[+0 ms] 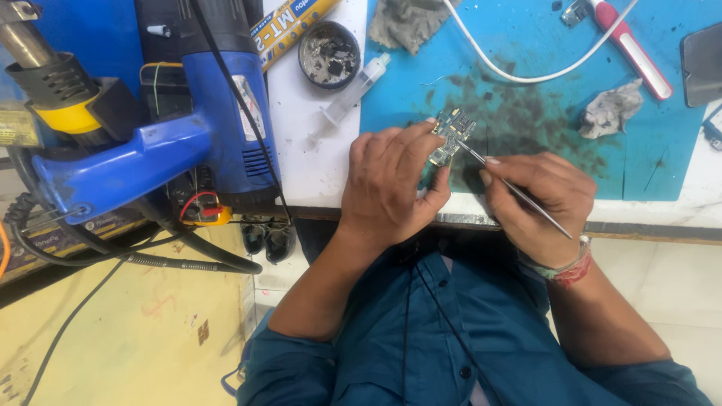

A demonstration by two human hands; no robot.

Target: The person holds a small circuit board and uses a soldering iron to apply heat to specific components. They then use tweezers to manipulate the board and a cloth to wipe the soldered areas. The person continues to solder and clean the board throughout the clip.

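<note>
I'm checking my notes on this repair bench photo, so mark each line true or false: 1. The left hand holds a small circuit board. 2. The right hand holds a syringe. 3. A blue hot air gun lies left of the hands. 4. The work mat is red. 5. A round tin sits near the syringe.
1. The left hand holds a small circuit board in its fingertips. True.
2. The right hand holds a syringe. False: it holds thin metal tweezers, their tip at the board; the syringe lies untouched on the white table.
3. A blue hot air gun lies left of the hands. True.
4. The work mat is red. False: it is blue, with dark stains.
5. A round tin sits near the syringe. True.
</note>
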